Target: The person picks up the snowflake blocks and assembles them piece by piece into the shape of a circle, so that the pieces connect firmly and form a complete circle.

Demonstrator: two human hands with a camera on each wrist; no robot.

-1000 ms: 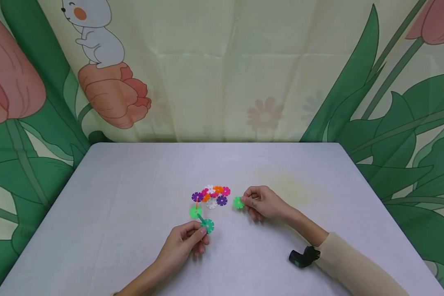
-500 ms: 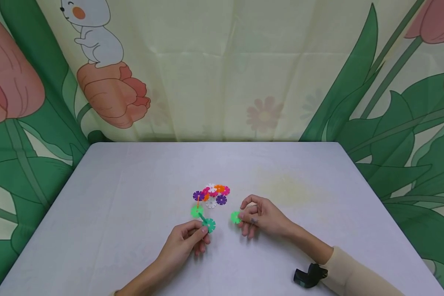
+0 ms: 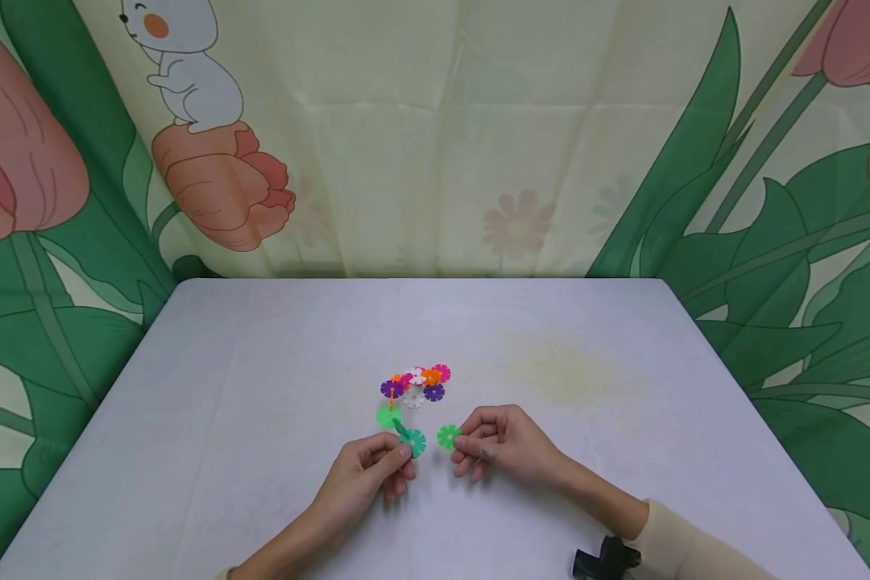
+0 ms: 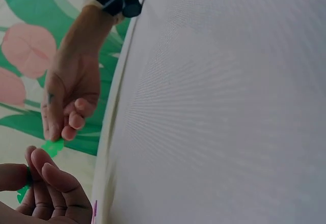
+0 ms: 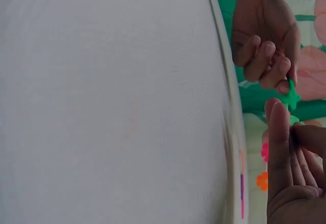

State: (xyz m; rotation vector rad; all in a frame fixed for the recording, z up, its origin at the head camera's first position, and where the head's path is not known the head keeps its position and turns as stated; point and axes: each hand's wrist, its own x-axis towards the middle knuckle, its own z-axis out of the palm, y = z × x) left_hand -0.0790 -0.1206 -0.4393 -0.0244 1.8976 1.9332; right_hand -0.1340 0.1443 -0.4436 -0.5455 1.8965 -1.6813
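In the head view my left hand (image 3: 366,470) pinches a teal interlocking flower disc (image 3: 416,442) between thumb and fingers. A dark green disc (image 3: 401,430), seen nearly edge-on, links it to a light green disc (image 3: 387,416). From there an edge-on orange disc (image 3: 391,399) runs up to a purple disc (image 3: 391,390). Across a small gap, my right hand (image 3: 511,445) pinches a bright green disc (image 3: 448,437) by its edge, facing the teal one. The right wrist view shows a green disc (image 5: 291,96) at the left fingertips, close to the right fingers.
Beyond the hands, pink, orange and white discs (image 3: 416,376) overlap in a cluster, with another purple disc (image 3: 433,392) and a white disc (image 3: 413,398) at its near side. A white cloth covers the table (image 3: 261,387). A black strap-like device (image 3: 605,559) sits by the right sleeve.
My right hand has come left and nearer with the bright green disc, closing most of the gap to the teal disc. The left hand and linked discs have shifted slightly right.
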